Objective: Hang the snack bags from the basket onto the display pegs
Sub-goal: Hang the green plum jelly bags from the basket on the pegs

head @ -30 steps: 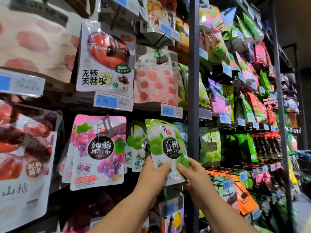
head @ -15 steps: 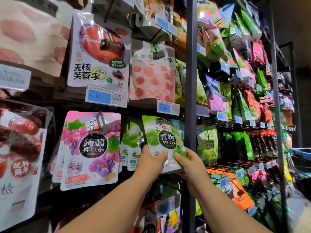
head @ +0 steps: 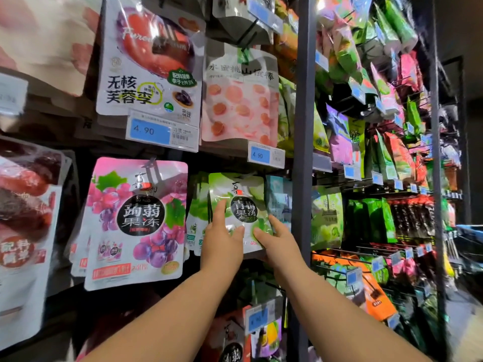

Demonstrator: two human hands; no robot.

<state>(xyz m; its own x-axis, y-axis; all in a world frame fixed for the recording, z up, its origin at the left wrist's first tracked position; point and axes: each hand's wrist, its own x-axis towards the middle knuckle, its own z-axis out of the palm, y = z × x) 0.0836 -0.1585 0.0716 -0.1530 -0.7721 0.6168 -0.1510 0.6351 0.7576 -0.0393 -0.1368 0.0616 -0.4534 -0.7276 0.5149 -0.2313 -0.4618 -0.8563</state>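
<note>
Touching green bag [head: 241,194]: left hand [head: 222,242], right hand [head: 278,240].

Green snack bag [head: 243,205], left hand [head: 222,244] and right hand [head: 278,241] touching its lower half

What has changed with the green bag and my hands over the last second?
The green snack bag went from tilted outward to back in line with its row. The left hand released its edge grip and now presses flat on the front. The right hand stays at the lower right corner; its grip is unclear. The purple bag hangs unchanged.
</note>
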